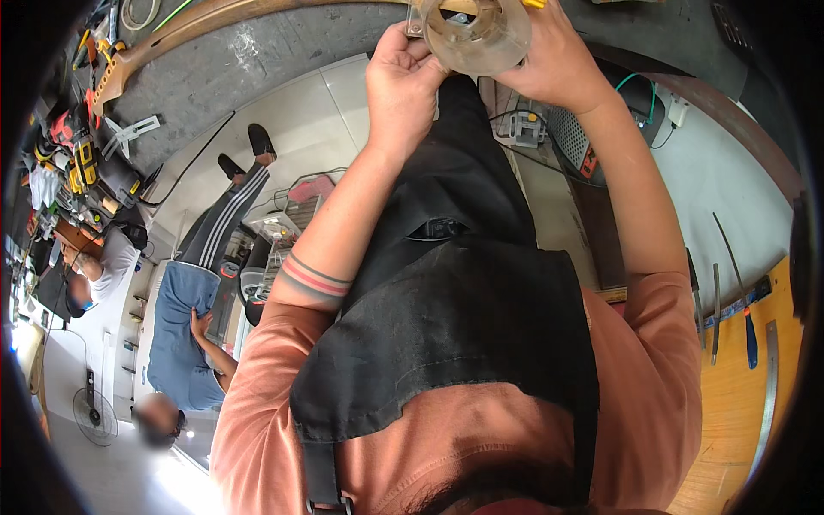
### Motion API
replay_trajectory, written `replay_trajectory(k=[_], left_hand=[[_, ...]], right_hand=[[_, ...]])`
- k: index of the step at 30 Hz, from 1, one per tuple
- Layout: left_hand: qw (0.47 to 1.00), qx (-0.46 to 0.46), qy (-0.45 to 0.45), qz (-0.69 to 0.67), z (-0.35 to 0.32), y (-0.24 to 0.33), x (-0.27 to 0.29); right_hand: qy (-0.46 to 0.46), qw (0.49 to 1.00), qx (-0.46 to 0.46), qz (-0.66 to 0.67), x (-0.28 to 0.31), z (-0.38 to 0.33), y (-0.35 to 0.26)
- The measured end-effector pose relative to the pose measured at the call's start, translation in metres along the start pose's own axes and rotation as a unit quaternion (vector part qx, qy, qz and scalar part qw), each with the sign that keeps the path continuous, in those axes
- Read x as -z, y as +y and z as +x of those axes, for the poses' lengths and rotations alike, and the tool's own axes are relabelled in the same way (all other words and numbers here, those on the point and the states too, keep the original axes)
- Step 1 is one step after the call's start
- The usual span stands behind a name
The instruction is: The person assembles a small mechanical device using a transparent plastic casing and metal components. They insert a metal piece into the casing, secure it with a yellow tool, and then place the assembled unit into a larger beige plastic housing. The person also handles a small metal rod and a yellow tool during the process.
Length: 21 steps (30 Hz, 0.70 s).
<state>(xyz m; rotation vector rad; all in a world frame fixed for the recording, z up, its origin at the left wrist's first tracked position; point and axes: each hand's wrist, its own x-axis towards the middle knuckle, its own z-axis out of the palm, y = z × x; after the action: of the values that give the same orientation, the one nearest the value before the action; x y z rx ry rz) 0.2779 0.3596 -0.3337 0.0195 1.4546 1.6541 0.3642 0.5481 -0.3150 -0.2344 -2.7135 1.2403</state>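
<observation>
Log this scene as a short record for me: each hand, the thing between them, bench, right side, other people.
Left hand: fingers at the lower left of the translucent round part
Right hand: against that part's right side, fingers mostly hidden
Bench: dark grey workbench with long wooden piece and caliper
Right side: blue-handled tool and metal strip on wooden surface
People: two others at left, one in striped trousers
</observation>
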Motion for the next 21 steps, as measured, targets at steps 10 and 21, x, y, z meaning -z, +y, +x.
replay_trajectory(k=[10, 21], left_hand=[[0.997, 0.002, -0.005, -0.071, 0.003, -0.015, 0.005], [0.995, 0.019, 0.003, -0.102, 0.002, -0.014, 0.000]], right_hand=[[-0.039, 0.999, 0.007, 0.008, 0.008, 0.005, 0.004], [-0.015, 0.999, -0.018, 0.047, 0.005, 0.004, 0.003]])
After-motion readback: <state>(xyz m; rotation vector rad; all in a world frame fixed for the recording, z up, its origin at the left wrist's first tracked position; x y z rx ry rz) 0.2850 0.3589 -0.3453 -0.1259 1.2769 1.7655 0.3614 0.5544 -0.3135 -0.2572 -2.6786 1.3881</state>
